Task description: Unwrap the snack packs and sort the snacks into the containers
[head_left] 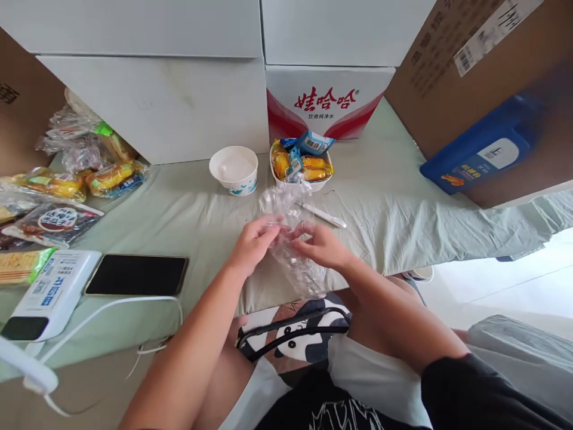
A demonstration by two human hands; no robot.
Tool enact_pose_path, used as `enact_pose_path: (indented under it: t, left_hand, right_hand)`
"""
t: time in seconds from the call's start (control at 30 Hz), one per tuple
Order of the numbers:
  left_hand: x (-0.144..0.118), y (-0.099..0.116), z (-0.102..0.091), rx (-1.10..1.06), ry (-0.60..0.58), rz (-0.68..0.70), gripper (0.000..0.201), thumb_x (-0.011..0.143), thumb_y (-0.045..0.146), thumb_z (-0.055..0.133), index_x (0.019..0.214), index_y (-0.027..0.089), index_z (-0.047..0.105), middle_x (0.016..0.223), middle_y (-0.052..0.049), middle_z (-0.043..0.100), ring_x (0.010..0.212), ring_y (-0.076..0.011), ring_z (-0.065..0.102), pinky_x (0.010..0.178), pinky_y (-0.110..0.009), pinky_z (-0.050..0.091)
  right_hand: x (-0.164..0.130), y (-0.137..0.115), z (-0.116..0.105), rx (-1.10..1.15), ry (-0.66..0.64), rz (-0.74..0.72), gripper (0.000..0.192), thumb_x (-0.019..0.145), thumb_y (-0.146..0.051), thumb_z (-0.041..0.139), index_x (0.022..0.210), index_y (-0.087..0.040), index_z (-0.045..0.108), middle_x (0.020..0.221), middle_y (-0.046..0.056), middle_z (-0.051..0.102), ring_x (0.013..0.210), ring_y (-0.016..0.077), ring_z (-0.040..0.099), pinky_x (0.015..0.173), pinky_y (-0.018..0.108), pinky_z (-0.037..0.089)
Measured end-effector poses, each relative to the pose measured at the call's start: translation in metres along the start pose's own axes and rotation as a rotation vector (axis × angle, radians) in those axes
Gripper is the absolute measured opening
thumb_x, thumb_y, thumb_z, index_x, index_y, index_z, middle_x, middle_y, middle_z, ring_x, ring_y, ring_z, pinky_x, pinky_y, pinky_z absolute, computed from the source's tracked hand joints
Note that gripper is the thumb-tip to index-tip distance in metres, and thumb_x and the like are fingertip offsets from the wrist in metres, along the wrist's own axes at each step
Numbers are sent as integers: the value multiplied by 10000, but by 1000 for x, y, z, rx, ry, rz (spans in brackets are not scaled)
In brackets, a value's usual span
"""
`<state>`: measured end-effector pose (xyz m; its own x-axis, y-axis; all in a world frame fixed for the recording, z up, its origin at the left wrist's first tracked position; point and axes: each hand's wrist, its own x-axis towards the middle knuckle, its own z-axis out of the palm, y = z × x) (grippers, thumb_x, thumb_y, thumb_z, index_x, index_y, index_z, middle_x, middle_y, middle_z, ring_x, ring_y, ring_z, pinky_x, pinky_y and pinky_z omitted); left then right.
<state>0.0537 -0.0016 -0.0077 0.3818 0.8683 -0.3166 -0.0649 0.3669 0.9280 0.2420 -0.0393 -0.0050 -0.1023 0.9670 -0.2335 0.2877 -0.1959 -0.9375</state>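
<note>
A crumpled clear plastic bag (299,272) hangs between my hands over the front edge of the cloth-covered table. My left hand (256,243) pinches it from the left, fingers closed on the film. From the right, my right hand (320,243) grips the same bag with bent fingers. Just behind the hands lies a white utility knife or similar slim tool (323,215). Farther back stands a white paper bowl (234,169), with a second white bowl (319,186) beside it. That second bowl holds yellow and blue wrapped snacks (316,168).
Packaged snacks (58,185) pile up at the left. Nearer are a black phone (136,275), a white device (62,286) and a white cable (120,303). White boxes (201,107) line the back; a blue bottle (483,149) stands right before a cardboard box (447,65).
</note>
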Motion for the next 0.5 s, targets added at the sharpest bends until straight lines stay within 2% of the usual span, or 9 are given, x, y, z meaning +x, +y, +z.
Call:
enact_pose_path:
  t: [0.07,0.17,0.3,0.37,0.43,0.5]
  left_hand:
    - [3,3,-3,80,10,-12,419,769,447,804,1070,163,740,917,-69,813,766,-201,760,709,-295,595]
    - [6,7,-12,135,-37,-48,348,800,416,737,1050,174,746,796,-35,783,647,-176,725,620,-280,581]
    - [4,10,-18,88,93,7,375,787,406,723,1084,178,718,629,20,690,506,-145,648,490,-237,486]
    - [3,10,-19,-24,57,35,472,767,411,750,1188,209,682,664,28,702,552,-151,671,526,-244,514]
    - [2,10,-19,-63,-39,47,576,747,387,794,1287,256,642,713,36,721,592,-148,679,573,-255,542]
    - [2,9,-19,-24,-89,62,538,733,356,818,1241,265,670,685,47,704,564,-136,647,576,-256,538]
  right_hand:
    - [3,4,-2,58,-41,20,269,807,-423,700,941,-209,606,803,10,702,627,139,665,591,273,502]
    - [10,9,-6,133,-70,51,266,841,-408,662,1019,-221,600,632,-33,646,527,130,598,525,255,461]
    - [16,8,-6,367,-20,42,293,814,-375,639,1075,-256,576,565,-76,611,486,129,586,522,250,471]
    - [15,6,-4,499,9,17,309,781,-397,686,1035,-264,573,578,-76,618,500,132,592,540,260,489]
    - [13,5,-4,611,15,-6,300,752,-427,744,934,-259,574,606,-59,620,522,138,594,548,275,496]
    - [12,4,-5,675,16,-21,296,725,-426,788,828,-252,572,642,-40,614,546,138,579,563,289,504]
